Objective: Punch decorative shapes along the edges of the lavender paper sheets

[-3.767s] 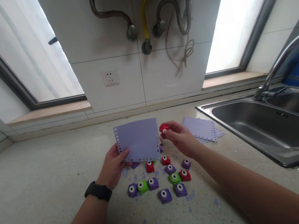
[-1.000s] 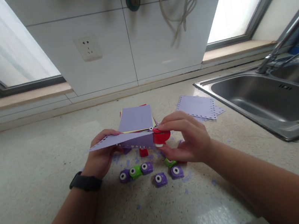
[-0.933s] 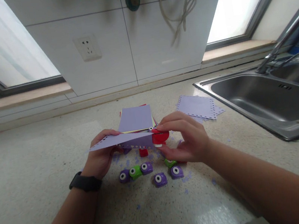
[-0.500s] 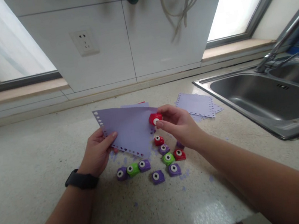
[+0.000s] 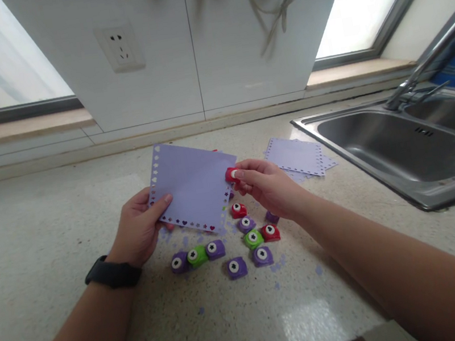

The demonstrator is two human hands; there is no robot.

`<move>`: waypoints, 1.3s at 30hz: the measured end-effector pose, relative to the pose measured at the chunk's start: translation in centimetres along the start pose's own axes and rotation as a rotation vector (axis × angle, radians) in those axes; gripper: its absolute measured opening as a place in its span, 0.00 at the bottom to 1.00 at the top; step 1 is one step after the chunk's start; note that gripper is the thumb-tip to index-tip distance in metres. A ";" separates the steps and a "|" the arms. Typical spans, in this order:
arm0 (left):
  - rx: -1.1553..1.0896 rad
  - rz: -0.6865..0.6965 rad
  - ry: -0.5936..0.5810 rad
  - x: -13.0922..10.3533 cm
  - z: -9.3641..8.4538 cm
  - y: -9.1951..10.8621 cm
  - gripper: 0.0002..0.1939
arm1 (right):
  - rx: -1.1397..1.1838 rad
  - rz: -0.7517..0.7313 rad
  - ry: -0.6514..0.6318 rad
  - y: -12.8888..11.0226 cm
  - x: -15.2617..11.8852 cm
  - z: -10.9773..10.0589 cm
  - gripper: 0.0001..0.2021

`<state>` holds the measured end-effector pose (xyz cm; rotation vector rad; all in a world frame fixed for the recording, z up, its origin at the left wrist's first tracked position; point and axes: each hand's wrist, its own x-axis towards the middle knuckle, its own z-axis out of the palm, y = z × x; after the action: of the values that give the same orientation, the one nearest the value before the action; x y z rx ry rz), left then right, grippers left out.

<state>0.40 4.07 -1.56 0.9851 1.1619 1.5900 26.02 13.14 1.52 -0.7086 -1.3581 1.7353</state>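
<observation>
My left hand (image 5: 143, 224) pinches a purple sheet of paper (image 5: 190, 185) by its left edge, thumb on top. Small shapes are punched along the sheet's left, lower and lower right edges. Between the thumb and fingers of my right hand (image 5: 266, 184) is a red paper punch (image 5: 232, 175), set at the sheet's right edge. Below the sheet lie several more punches: a green punch (image 5: 196, 255) between two purple ones, a purple punch (image 5: 236, 267) nearer me, another green punch (image 5: 253, 239) and a red punch (image 5: 270, 232) beside it.
Punched purple sheets (image 5: 296, 155) lie stacked at the right, beside the steel sink (image 5: 405, 148) with its tap (image 5: 416, 80). Tiny purple paper bits (image 5: 277, 264) are scattered on the speckled countertop (image 5: 47, 233). Behind stands a tiled wall with a socket (image 5: 120, 48).
The paper's upper edge has straightened and its right corner has come free above the red punch. My left hand has shifted slightly left, and the view has tipped down a little.
</observation>
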 end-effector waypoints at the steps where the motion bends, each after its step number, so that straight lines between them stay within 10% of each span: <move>1: -0.003 -0.001 0.000 0.0 0.0 0.0 0.12 | -0.003 0.006 -0.005 0.0 0.0 0.0 0.13; 39: 0.020 0.012 0.034 -0.3 0.3 0.4 0.09 | -0.041 0.031 -0.029 0.3 -0.2 -0.3 0.10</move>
<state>0.68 3.80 -1.10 0.9829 1.1992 1.6128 26.29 13.06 1.16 -0.7332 -1.4128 1.7533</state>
